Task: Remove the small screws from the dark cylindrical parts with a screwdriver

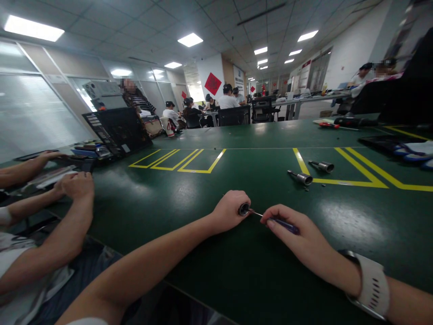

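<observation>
My left hand point(231, 210) is wrapped round a dark metal cylindrical part point(243, 208), its round open end facing me. In my right hand point(290, 225) is a screwdriver point(284, 225) with a purple handle, pinched between thumb and fingers. The thin shaft points left, and its tip meets the near side of the held part; the exact contact is too small to make out. Two similar metal parts with shafts, one point(301, 178) nearer and one point(322, 166) farther, lie on the green table point(189, 198) beyond my right hand.
Yellow tape point(352, 183) marks outlines on the table. A red-handled screwdriver point(328, 125) lies at the back right, near blue-and-white objects point(411, 151). At the left are another person's hands point(77, 185) and a black case point(120, 131). A paper cup point(168, 127) stands at the far edge.
</observation>
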Action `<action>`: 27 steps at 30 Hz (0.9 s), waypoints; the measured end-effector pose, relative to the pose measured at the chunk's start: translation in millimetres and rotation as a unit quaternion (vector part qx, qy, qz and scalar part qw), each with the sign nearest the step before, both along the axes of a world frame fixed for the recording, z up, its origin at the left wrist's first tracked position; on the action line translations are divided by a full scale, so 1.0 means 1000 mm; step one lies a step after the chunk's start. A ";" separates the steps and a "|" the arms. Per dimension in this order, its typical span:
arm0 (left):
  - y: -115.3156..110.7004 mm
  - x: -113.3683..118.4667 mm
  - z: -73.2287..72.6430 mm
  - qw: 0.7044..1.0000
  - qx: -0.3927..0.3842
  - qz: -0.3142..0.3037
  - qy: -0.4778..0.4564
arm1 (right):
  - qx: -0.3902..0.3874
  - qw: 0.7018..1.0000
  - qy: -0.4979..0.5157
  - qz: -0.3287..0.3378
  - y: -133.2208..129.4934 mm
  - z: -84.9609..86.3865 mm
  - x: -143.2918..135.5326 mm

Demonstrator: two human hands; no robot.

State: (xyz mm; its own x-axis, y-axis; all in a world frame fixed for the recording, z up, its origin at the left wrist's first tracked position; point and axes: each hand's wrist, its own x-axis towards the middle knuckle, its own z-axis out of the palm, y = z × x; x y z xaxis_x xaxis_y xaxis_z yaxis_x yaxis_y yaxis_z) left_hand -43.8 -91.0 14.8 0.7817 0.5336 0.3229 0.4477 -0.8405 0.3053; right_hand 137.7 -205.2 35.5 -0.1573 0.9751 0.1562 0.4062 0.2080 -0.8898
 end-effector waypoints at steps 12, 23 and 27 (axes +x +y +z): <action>0.002 -0.002 0.000 0.998 -0.037 -0.024 -0.045 | -0.073 0.991 0.116 0.009 0.002 -0.002 0.000; -0.005 0.002 -0.002 0.999 0.029 -0.005 0.017 | 0.045 0.999 -0.002 -0.028 -0.012 -0.006 -0.006; -0.007 0.003 0.000 0.999 0.034 -0.010 0.039 | -0.007 1.000 0.020 -0.018 -0.006 -0.005 -0.003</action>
